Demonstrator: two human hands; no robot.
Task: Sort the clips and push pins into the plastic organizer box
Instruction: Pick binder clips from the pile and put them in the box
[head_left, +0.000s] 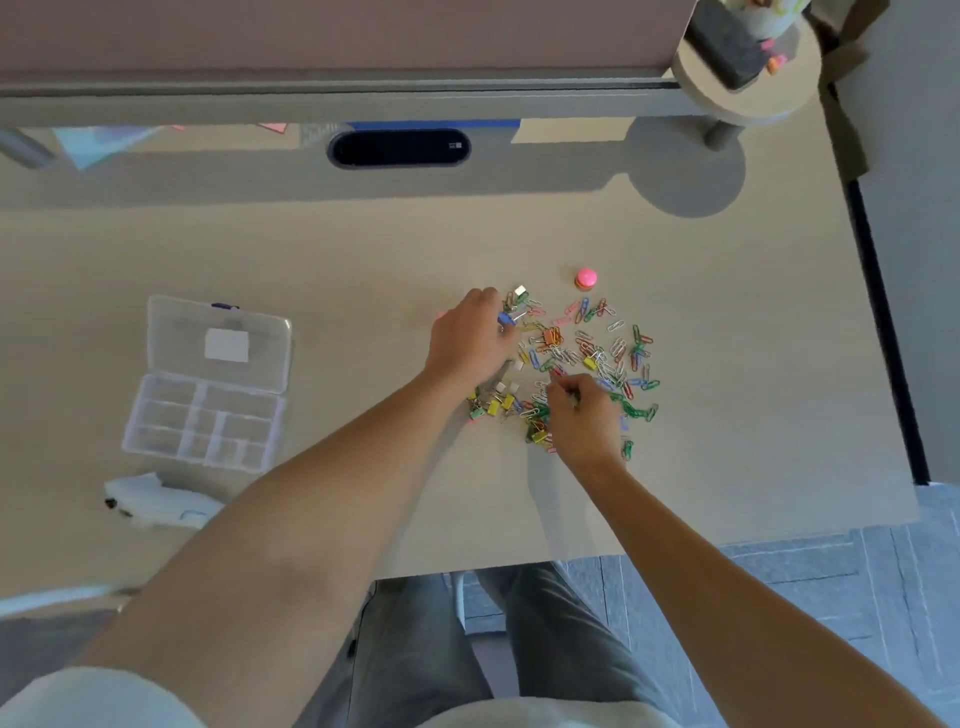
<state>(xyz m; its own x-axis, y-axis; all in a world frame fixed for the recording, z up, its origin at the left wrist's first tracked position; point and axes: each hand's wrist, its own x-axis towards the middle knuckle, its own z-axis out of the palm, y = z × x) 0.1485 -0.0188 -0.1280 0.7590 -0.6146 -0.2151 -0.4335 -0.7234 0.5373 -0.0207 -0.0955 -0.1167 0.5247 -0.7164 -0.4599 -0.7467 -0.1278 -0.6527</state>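
clips (582, 358): mixed pile of paper clips and binder clips, spread on desk (311, 249) right of centre. pink pin (586, 278) apart, just beyond pile. box (208, 415): open, lid up, compartments seemingly empty, well left of pile. left hand (470, 340) over pile's left edge, fingers curled, blue clip at fingertips; grasp likely, cannot tell for sure. right hand (584, 415) on near side, pinching into clips; item too small to tell. step judged: picking and separating, early. next: carry one kind across to chosen compartment.
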